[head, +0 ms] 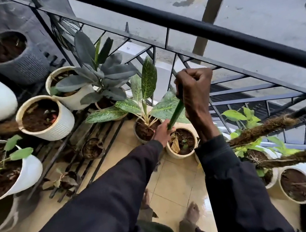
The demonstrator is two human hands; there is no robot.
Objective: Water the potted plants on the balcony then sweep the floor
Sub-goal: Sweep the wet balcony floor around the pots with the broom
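Both hands grip a green stick-like handle [175, 113] that slants down over the pots by the railing. My right hand [194, 92] is closed around its upper part. My left hand [162, 132] holds it lower down. The handle's lower end is hidden behind my left hand, so I cannot tell what it carries. Right below stand a pot with a speckled green plant [146, 129] and a small cream pot [182, 142] holding dry leaves. Beige floor tiles [169, 180] show wet patches at the lower right.
A black metal railing [204, 28] runs diagonally across the far side. White ribbed pots [51, 128] sit on a dark slatted rack [85, 145] at the left. More pots and moss poles [264, 129] stand at the right. My bare feet [191, 212] are on the tiles.
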